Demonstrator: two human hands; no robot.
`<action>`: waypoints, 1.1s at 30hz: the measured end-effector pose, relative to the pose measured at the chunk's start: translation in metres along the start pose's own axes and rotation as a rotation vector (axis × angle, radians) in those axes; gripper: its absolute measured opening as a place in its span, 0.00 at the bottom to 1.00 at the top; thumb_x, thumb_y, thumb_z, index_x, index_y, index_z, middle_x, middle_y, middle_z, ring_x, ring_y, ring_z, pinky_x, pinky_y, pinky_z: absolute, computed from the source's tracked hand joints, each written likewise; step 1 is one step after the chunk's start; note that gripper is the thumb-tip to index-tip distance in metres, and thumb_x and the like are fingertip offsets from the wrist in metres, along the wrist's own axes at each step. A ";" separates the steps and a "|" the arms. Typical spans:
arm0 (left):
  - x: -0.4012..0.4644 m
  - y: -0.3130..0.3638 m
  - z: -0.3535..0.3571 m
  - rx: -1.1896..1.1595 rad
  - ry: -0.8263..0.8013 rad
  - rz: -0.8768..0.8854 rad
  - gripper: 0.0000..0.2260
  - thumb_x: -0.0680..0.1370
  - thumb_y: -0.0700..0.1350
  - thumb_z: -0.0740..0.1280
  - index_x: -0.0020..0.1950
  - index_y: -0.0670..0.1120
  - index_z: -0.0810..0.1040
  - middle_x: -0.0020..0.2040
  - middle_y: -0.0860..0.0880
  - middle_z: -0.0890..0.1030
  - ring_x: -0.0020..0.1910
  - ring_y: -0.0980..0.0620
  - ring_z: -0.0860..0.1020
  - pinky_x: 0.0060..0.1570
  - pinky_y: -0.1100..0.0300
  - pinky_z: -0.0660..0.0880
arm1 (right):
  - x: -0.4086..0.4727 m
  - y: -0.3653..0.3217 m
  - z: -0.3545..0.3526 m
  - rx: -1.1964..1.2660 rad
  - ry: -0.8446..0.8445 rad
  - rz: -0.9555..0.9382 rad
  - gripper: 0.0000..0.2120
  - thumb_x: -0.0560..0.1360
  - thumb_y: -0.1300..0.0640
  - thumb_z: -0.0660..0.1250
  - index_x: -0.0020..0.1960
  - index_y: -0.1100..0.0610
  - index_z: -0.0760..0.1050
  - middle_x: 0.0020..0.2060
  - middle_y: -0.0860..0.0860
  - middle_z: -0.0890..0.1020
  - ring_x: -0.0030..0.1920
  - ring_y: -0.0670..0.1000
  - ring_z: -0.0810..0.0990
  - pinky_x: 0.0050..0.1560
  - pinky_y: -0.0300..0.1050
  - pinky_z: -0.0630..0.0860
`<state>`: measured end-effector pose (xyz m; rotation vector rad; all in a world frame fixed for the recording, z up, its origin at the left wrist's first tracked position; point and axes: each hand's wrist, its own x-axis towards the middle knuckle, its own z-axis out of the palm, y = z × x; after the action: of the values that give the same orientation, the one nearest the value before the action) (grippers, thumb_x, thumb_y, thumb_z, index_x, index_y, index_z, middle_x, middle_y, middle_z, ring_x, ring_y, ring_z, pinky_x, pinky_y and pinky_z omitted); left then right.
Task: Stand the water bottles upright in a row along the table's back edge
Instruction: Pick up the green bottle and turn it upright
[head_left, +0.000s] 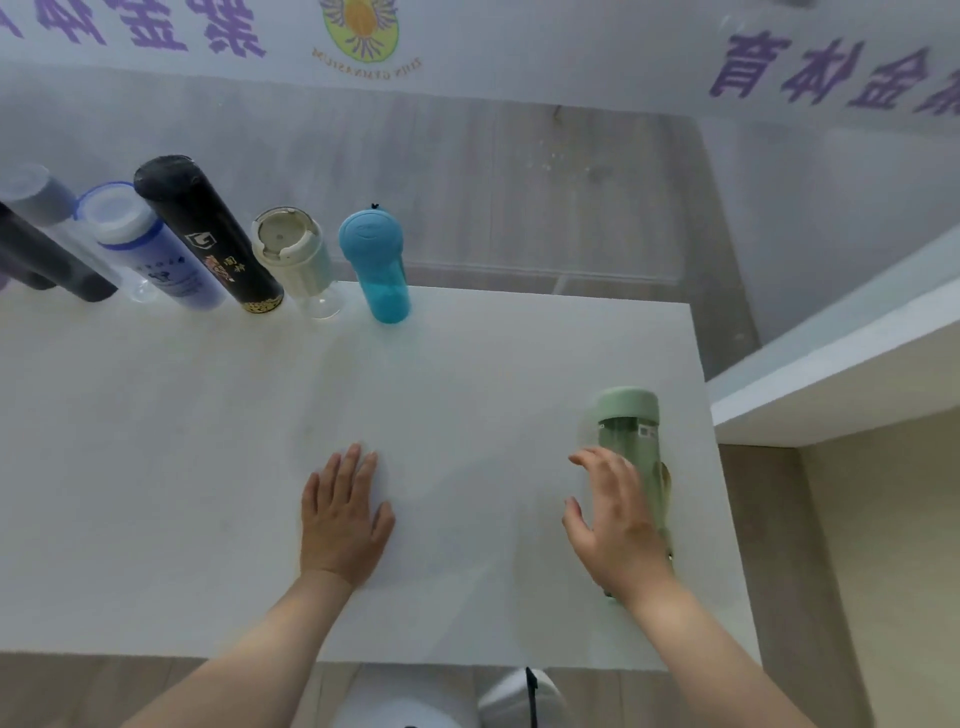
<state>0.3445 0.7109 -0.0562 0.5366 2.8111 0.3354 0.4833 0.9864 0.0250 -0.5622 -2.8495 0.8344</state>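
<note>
Several bottles stand upright along the back edge of the white table: a dark one at far left, a blue-capped clear one, a tall black one, a cream-lidded clear one and a turquoise one. A pale green bottle lies on its side near the right edge, cap pointing away. My right hand hovers over its middle, fingers spread, not closed on it. My left hand rests flat on the table.
A white shelf juts out past the table's right edge. Behind the table is a wood-look floor and a wall with purple lettering. A pale rounded object sits below the front edge.
</note>
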 end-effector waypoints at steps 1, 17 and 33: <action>0.000 0.002 0.000 0.003 0.006 -0.009 0.32 0.72 0.57 0.50 0.74 0.44 0.66 0.75 0.44 0.66 0.74 0.41 0.62 0.72 0.42 0.55 | -0.012 0.007 -0.003 -0.006 0.011 0.033 0.23 0.71 0.63 0.70 0.65 0.58 0.70 0.63 0.55 0.73 0.65 0.55 0.68 0.67 0.52 0.67; 0.019 0.200 0.010 0.162 -0.270 0.878 0.37 0.77 0.48 0.64 0.78 0.55 0.44 0.80 0.51 0.43 0.77 0.48 0.44 0.74 0.51 0.47 | -0.097 0.044 0.001 0.363 0.031 0.649 0.42 0.69 0.40 0.73 0.73 0.48 0.52 0.66 0.49 0.71 0.56 0.49 0.74 0.51 0.44 0.74; 0.044 0.269 -0.013 0.157 -0.047 1.128 0.35 0.67 0.55 0.75 0.71 0.49 0.66 0.68 0.44 0.71 0.64 0.39 0.70 0.64 0.46 0.69 | -0.089 0.043 -0.060 0.208 0.219 0.530 0.38 0.66 0.46 0.73 0.71 0.44 0.59 0.55 0.48 0.71 0.47 0.47 0.73 0.43 0.40 0.70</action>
<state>0.3887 0.9692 0.0200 2.0771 2.1894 0.2750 0.5916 1.0153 0.0512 -1.3149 -2.4009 1.0450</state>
